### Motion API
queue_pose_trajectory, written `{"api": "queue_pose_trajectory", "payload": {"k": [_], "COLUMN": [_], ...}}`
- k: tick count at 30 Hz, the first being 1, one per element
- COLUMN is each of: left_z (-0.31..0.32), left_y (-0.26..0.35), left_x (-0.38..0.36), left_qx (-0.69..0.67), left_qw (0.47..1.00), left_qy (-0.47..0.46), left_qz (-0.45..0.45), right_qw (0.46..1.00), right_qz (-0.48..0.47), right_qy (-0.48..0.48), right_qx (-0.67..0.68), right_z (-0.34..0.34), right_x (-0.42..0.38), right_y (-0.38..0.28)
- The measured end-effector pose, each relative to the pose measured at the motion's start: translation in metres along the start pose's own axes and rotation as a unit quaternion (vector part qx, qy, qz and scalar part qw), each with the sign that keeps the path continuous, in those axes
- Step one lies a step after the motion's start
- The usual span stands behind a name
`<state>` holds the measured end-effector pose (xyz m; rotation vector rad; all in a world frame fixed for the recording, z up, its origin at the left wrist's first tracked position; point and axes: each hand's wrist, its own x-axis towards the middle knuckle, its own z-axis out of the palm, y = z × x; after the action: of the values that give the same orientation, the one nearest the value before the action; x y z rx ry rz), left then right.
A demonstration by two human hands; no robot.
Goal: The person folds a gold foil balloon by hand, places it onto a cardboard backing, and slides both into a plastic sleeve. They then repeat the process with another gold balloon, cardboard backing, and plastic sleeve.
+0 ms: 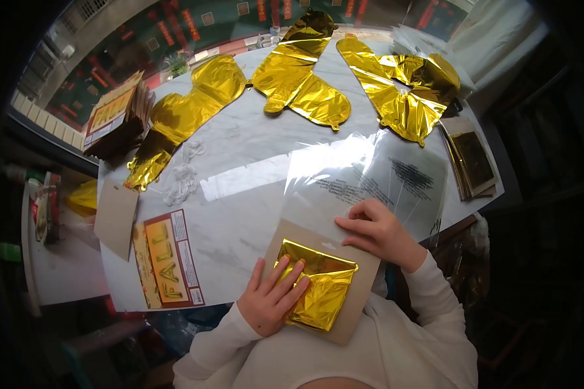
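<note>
A gold foil balloon [324, 295], folded into a flat packet, lies on a plain brown cardboard sheet [357, 259] at the table's front edge, close to my body. My left hand [274, 299] rests on the packet with its fingers spread, pressing its left side. Over the card's upper right edge is my right hand [381, 235], its thumb and index finger apart with nothing between them. Beneath and beyond that hand lies a clear plastic bag [344, 185] with printed dark text. The bag's near part is covered by the card.
Unfolded gold foil letter balloons [217, 84] lie along the far side. A printed FALL card [169, 259] is at front left, near a blank card [117, 220] and white string [183, 181]. Stacked cards [120, 113] stand far left; more packets [470, 155] sit right.
</note>
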<state>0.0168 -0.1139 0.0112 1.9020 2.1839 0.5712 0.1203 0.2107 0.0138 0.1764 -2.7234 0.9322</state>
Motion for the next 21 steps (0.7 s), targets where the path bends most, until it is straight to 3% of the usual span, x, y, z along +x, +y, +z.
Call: {"api": "queue_pose_trajectory", "payload": {"k": [16, 21], "left_z": [0.008, 0.01], "left_y": [-0.001, 0.0], "left_x": [-0.003, -0.002], "left_qx": [-0.002, -0.002], "left_qw": [1.0, 1.0], "left_qy": [0.011, 0.017], "left_qz": [-0.009, -0.013], "right_qw": [0.995, 0.965], "right_qz": [-0.059, -0.169], "right_qy": [-0.007, -0.075], "right_qx": [-0.077, -0.185], "right_z": [-0.003, -0.018], "right_x": [0.006, 0.01], "right_y": [0.001, -0.005]}}
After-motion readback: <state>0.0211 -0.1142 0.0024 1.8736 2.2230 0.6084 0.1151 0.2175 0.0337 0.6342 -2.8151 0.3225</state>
